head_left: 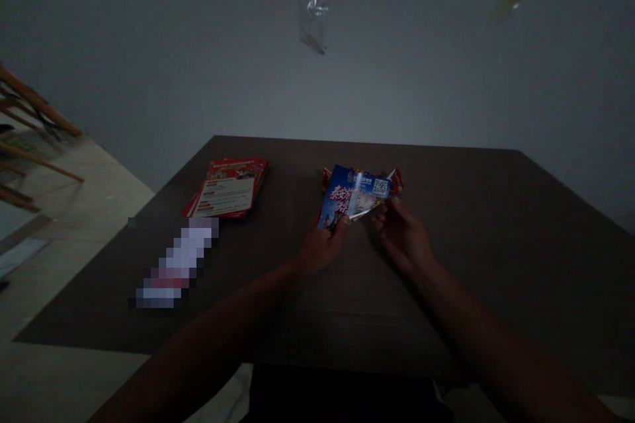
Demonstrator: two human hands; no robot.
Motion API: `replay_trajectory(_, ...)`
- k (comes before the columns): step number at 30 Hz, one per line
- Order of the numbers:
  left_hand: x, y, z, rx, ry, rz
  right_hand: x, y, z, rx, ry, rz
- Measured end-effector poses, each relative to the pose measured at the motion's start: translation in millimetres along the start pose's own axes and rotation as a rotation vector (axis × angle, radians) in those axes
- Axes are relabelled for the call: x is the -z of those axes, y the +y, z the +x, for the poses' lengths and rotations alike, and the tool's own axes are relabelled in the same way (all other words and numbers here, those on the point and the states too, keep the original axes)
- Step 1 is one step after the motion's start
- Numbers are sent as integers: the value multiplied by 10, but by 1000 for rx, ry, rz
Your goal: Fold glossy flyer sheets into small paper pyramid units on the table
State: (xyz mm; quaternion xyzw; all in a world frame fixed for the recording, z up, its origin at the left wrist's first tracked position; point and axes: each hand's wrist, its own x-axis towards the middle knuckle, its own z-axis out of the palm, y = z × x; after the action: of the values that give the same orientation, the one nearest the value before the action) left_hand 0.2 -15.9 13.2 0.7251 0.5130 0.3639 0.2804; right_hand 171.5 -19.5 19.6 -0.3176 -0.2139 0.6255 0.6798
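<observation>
A blue printed leaflet with white lettering and a QR code lies tilted over the middle of the table. My left hand grips its lower left edge, thumb on top. At the lower right corner, my right hand has its fingers curled in a pinch on the leaflet's edge. Behind the leaflet, red shiny ends of another printed item stick out on both sides; most of it is hidden, and I cannot tell its kind.
A fanned stack of red leaflets lies at the table's back left. Nearer me is a blurred-out bright rectangular object. The brown table stands against a grey wall. Wooden furniture legs show at the far left.
</observation>
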Motion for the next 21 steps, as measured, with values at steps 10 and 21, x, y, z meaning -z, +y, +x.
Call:
replay_trajectory(10, -75, 48, -2, -138, -141, -31, -238, 254, -155, -17, -88, -93)
replay_trajectory(21, -71, 12, -9, -154, -225, -116, -179, 159, -101, 42, 74, -48)
